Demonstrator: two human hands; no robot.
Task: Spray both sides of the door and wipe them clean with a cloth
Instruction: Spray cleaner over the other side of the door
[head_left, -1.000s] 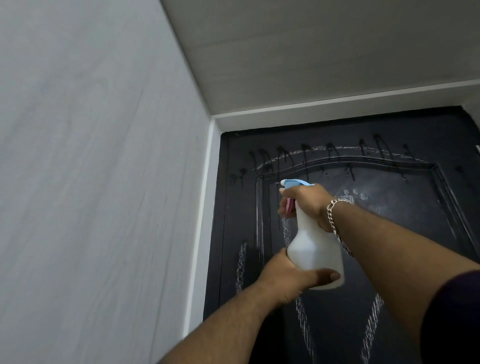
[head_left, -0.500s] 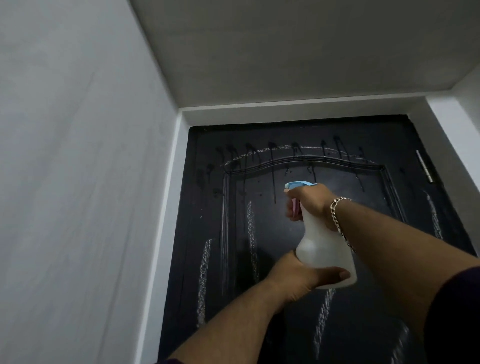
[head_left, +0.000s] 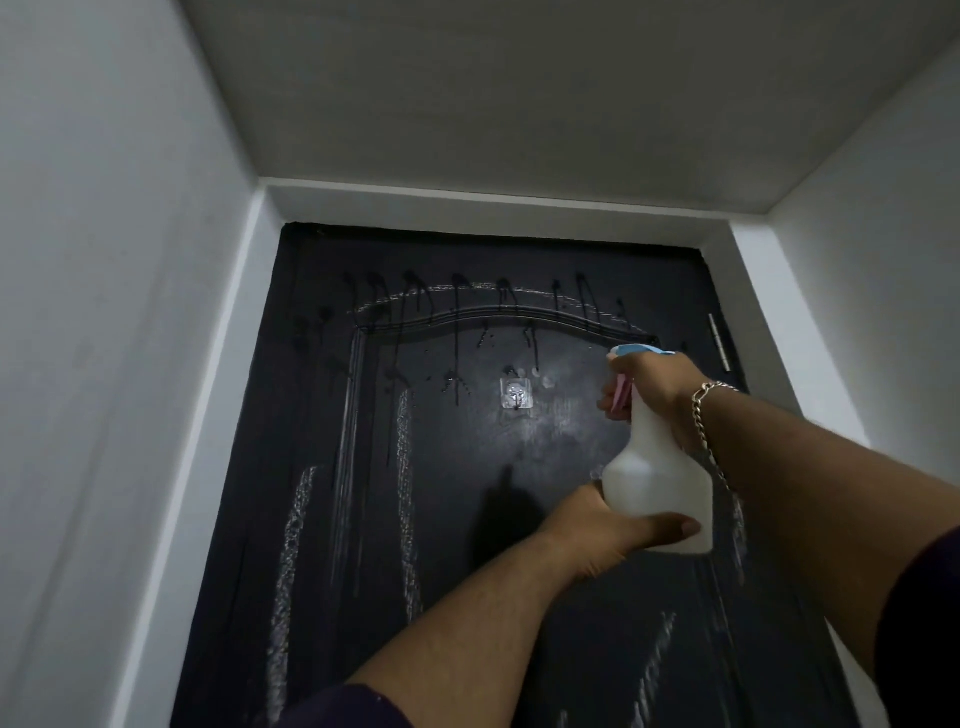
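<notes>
A black panelled door (head_left: 467, 519) fills the middle of the view, with wet drips running down from its arched moulding. A white spray bottle (head_left: 657, 483) with a blue head and pink trigger is raised in front of the door's upper right. My right hand (head_left: 652, 384) grips the bottle's neck with fingers on the trigger. My left hand (head_left: 613, 525) holds the bottle's base from below, thumb across its front. No cloth is in view.
A clear adhesive hook (head_left: 516, 393) sticks on the door's upper panel. A metal hinge (head_left: 719, 343) sits on the door's right edge. White walls stand close at the left (head_left: 104, 312) and right (head_left: 883, 260), with a ceiling (head_left: 519, 104) overhead.
The bottle and both hands have moved right across the door, from its left part to its upper right. The view has shifted, showing the hook and the right wall.
</notes>
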